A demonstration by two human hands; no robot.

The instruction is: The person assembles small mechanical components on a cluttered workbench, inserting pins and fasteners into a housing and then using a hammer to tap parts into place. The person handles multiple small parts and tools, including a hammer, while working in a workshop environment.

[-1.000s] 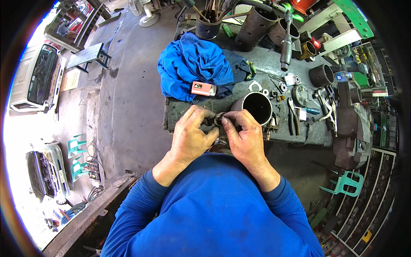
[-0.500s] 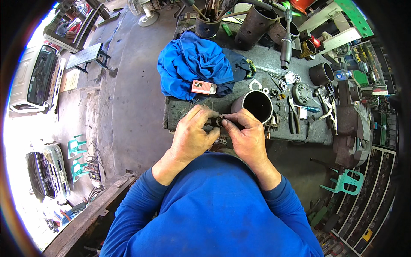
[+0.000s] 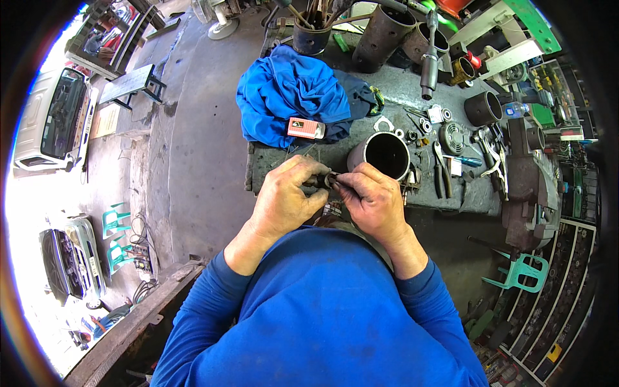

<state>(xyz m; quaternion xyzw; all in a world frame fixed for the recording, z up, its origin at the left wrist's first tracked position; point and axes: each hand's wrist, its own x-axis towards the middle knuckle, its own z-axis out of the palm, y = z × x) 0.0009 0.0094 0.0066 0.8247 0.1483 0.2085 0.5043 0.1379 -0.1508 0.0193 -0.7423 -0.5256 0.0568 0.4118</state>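
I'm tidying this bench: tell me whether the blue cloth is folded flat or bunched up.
Bunched up: the blue cloth lies on the bench in a heap of loose, uneven creases.

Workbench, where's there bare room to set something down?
Two patches of bench look bare: the front left corner, bordered by the blue cloth, bench edge and left hand; and mid-bench, between the tall dark cylinder behind and the flat gasket in front. Crowded: right of the pale-rimmed cylinder, with rings, pliers and a finned disc.

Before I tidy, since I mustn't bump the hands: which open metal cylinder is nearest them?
The pale-rimmed cylinder just beyond the right hand; the darker-rimmed cylinders stand farther away.
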